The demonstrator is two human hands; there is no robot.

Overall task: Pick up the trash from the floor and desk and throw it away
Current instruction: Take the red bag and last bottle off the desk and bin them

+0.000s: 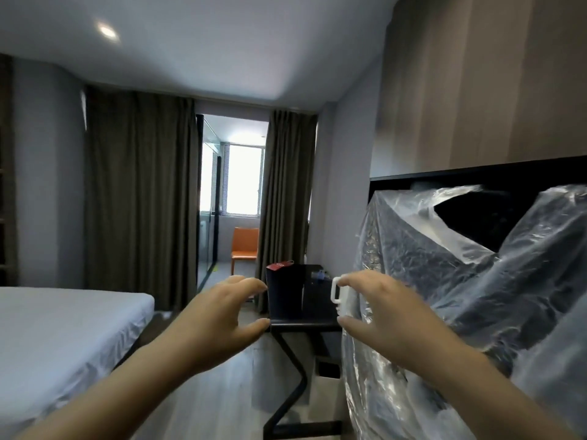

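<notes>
My right hand (381,315) is raised in front of me, its fingertips pinching a white loop handle (335,292) at the edge of a large clear plastic bag (444,281). The bag fills the right side, crumpled, with a dark opening near its top. At the same height, my left hand (219,315) is held out with its fingers spread and nothing in it. Just beyond both hands stands a black desk (305,322). On it are a tall black container (284,296) with a red item (278,266) on top and a small bluish object (319,276).
A pale bin (327,389) stands under the desk between its angled black legs. A white-sheeted bed (63,328) fills the left. Dark curtains (139,192) frame a passage to an orange chair (244,246) and a window. Grey floor runs between bed and desk.
</notes>
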